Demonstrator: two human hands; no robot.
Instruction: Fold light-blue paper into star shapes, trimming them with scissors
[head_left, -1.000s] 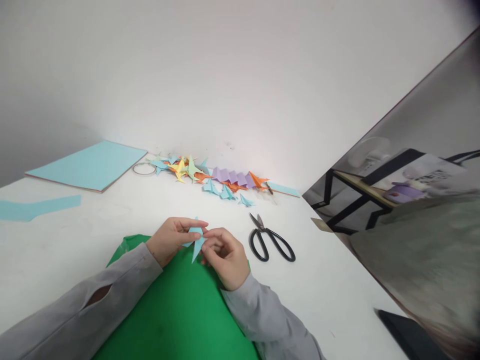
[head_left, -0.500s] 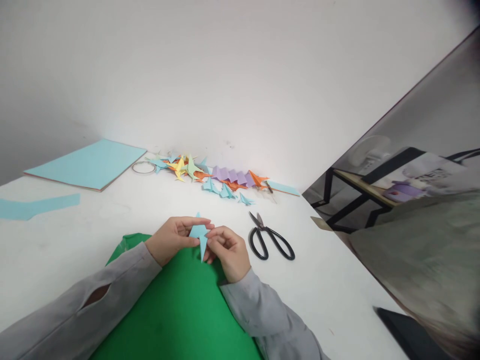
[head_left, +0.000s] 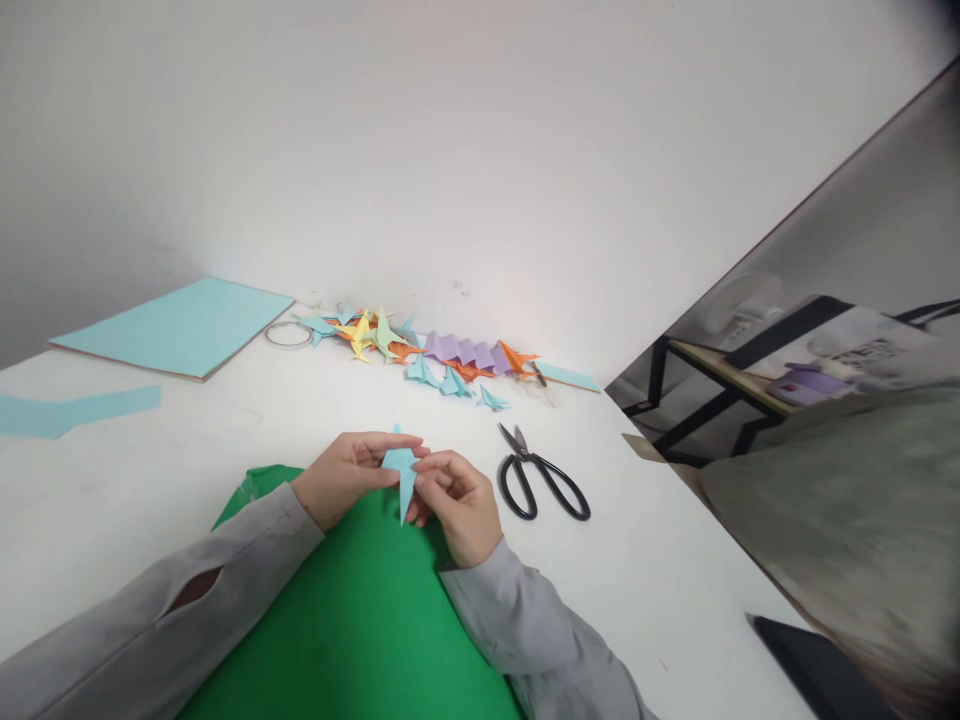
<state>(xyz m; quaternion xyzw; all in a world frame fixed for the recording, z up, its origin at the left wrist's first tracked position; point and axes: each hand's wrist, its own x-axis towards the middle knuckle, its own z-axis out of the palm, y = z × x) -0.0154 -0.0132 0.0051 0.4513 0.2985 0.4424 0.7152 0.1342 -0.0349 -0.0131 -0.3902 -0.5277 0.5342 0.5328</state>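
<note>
A small light-blue folded paper figure (head_left: 403, 472) with pointed tips is pinched between both hands above a green sheet (head_left: 352, 620). My left hand (head_left: 341, 488) grips its left side with thumb and fingers closed. On the figure's right side my right hand (head_left: 456, 500) is closed too, fingertips pressed to the paper. Both arms wear grey sleeves.
Black scissors (head_left: 541, 482) lie just right of my hands. A row of coloured folded paper figures (head_left: 420, 355) and a purple pleated strip (head_left: 465, 352) sit by the wall, with a tape ring (head_left: 288, 335), a light-blue sheet stack (head_left: 176, 328) and a blue strip (head_left: 71, 412) to the left.
The paper figure has turned so its long tip points more straight down, and my right hand has shifted slightly up and closer to my left.
</note>
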